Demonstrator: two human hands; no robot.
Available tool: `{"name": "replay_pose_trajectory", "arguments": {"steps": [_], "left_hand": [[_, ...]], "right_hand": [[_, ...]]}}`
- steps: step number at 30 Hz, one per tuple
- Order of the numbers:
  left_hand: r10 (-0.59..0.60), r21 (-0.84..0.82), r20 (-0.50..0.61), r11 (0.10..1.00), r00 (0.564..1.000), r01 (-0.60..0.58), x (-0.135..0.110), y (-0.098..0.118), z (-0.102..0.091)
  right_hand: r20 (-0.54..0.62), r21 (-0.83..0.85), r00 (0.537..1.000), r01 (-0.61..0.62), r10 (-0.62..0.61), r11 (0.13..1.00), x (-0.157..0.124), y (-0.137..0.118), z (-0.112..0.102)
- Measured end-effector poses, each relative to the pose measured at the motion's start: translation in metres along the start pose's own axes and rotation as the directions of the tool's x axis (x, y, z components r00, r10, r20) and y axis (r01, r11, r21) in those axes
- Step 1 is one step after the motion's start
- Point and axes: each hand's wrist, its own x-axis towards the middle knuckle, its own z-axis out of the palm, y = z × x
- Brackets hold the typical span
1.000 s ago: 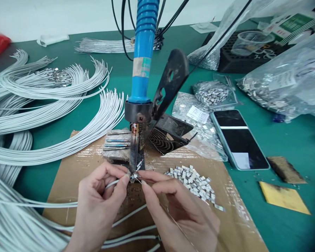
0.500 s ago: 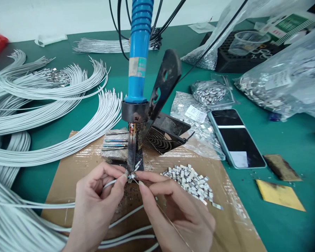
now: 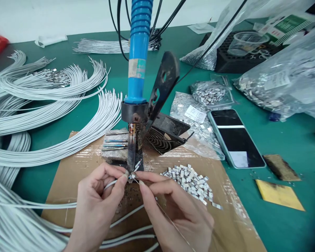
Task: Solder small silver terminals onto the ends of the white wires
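My left hand (image 3: 99, 203) pinches the end of a white wire (image 3: 109, 184) and holds it under the tip of a blue-handled soldering iron (image 3: 138, 66) fixed upright in a black stand (image 3: 162, 87). My right hand (image 3: 175, 210) pinches a thin strand of solder wire (image 3: 170, 220) and brings its end to the same spot, where a small metal terminal (image 3: 132, 176) sits at the iron's tip. Both hands rest over a taped cardboard sheet (image 3: 231, 217). A pile of small metal terminals (image 3: 193, 183) lies just right of my right hand.
Bundles of white wires (image 3: 55, 115) curve across the left of the green table (image 3: 278, 140). A phone (image 3: 235, 138), bags of metal parts (image 3: 211, 92), a yellow sponge (image 3: 279, 199) and a brown pad (image 3: 280, 168) lie to the right. A black fan (image 3: 165, 138) sits behind the iron.
Almost nothing has changed; the view has shifted slightly and both hands keep holding the wire and solder at the iron's tip.
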Motion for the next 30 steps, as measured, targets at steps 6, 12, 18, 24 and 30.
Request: {"name": "replay_pose_trajectory", "arguments": {"steps": [6,12,18,24,30], "left_hand": [[-0.062,-0.014,0.105,0.998,0.993,0.064,-0.011,-0.007,-0.005],[-0.121,0.066,0.148,0.991,0.982,0.112,-0.031,-0.018,-0.009],[-0.168,0.085,0.183,0.984,0.969,0.155,-0.042,-0.015,-0.008],[-0.216,0.172,0.202,0.968,0.955,0.183,-0.05,-0.016,-0.017],[0.418,0.564,0.289,0.653,0.861,-0.506,-0.028,-0.036,-0.052]], "right_hand": [[-0.025,0.049,0.997,-0.077,0.078,0.996,-0.003,0.005,-0.005],[0.162,-0.209,0.987,0.02,0.015,0.978,-0.003,0.014,-0.019],[0.271,-0.061,0.961,-0.037,0.053,0.997,-0.007,0.014,-0.021],[0.304,0.032,0.948,-0.109,0.094,0.994,-0.009,0.015,-0.026],[0.262,0.016,0.961,-0.093,0.086,0.996,-0.01,0.016,-0.03]]}}
